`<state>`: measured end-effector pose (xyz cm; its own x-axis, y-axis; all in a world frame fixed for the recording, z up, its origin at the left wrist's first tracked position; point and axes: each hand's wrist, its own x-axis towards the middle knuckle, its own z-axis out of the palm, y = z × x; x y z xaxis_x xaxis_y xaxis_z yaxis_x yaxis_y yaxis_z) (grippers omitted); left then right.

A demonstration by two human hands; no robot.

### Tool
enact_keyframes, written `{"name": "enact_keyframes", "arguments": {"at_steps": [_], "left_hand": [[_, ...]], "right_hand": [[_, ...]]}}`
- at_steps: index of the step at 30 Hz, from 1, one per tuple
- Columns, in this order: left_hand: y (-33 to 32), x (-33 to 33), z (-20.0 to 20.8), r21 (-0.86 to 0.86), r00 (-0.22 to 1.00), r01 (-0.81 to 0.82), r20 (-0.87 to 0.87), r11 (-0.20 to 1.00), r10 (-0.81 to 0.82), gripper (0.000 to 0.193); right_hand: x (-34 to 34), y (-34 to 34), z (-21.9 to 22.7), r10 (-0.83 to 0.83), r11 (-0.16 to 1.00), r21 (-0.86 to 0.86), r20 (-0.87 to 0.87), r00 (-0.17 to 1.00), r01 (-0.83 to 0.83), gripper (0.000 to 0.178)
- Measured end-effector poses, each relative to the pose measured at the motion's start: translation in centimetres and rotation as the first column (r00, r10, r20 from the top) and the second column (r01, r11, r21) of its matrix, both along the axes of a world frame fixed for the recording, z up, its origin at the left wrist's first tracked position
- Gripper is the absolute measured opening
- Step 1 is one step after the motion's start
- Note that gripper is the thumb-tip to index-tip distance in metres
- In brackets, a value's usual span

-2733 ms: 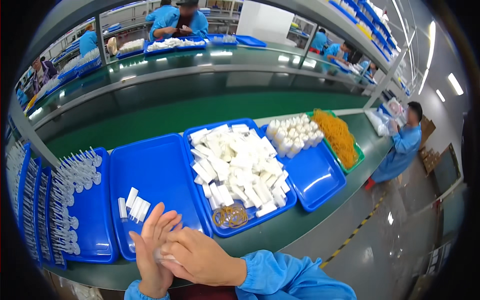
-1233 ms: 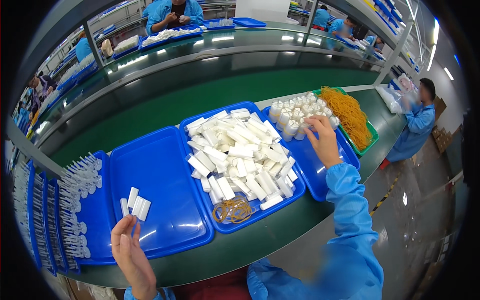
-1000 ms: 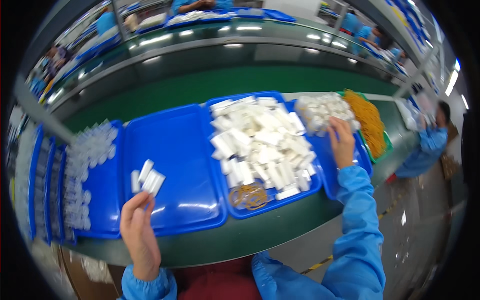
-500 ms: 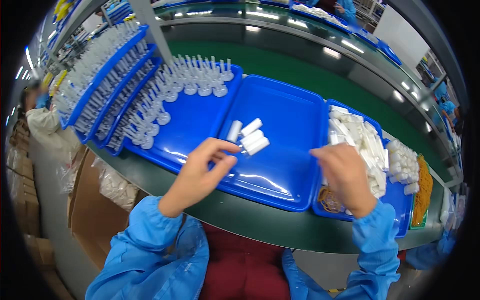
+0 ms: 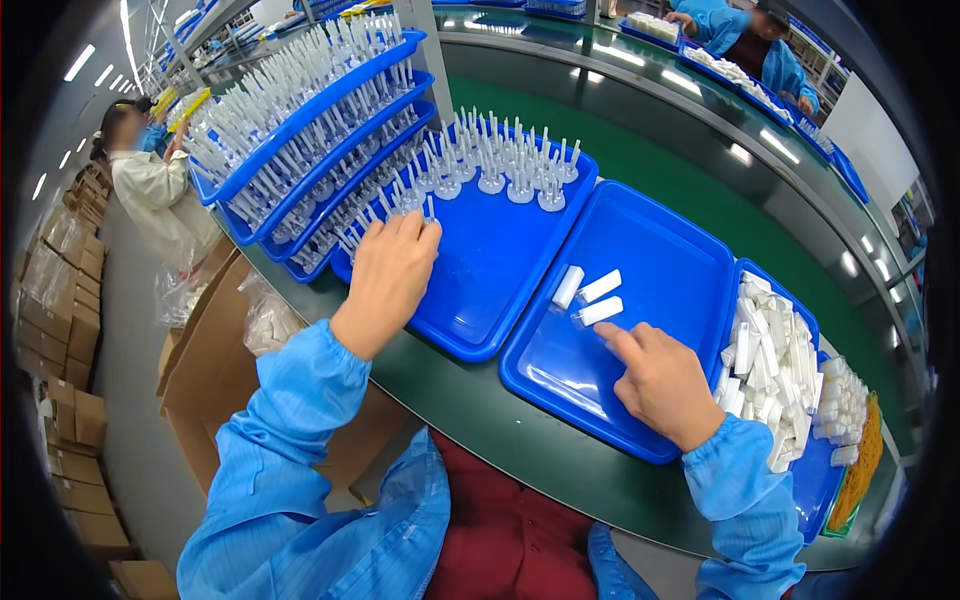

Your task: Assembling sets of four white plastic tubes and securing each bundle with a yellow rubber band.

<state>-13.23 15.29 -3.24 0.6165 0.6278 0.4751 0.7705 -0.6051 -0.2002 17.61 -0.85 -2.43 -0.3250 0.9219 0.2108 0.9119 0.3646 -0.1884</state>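
Observation:
My left hand (image 5: pixel 393 275) is over the near left part of a blue tray (image 5: pixel 470 300) that holds clear pieces with round bases and upright stems (image 5: pixel 490 165). Its fingers are curled together, and a clear stem shows just past the fingertips; whether they grip it is hidden. My right hand (image 5: pixel 662 385) is above the middle blue tray (image 5: pixel 560 385), index finger stretched out and thumb apart, with nothing visible between them. Its fingertip is close to a white cylinder with a clear end (image 5: pixel 600 311). Two more white cylinders (image 5: pixel 600 287) lie beside that one.
Stacked blue trays (image 5: pixel 330 110) full of clear stemmed pieces stand at the left. Rightward are a tray of white parts (image 5: pixel 765 365), small whitish pieces (image 5: pixel 842 400) and orange-brown bands (image 5: pixel 860 460). A green conveyor (image 5: pixel 640 140) runs behind; other people work beyond and at left.
My left hand has moved from the white cylinders to the clear stemmed pieces. My right hand has left the white parts for the middle tray. One fewer white cylinder shows there. The view has shifted.

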Motion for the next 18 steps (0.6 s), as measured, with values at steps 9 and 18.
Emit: {"name": "enact_keyframes", "arguments": {"at_steps": [9,18], "left_hand": [[4.0,0.9,-0.6,0.129,0.976,0.033,-0.216,0.991,-0.005,0.011],[4.3,1.5,0.1,0.165,0.973,0.063,-0.23,0.984,-0.024,0.012]], "right_hand": [[1.2,-0.3,-3.0,-0.007,1.0,-0.012,-0.471,0.882,0.001,0.03],[1.6,-1.2,-1.2,-0.215,0.976,-0.185,-0.709,0.672,0.116,0.042]]}}
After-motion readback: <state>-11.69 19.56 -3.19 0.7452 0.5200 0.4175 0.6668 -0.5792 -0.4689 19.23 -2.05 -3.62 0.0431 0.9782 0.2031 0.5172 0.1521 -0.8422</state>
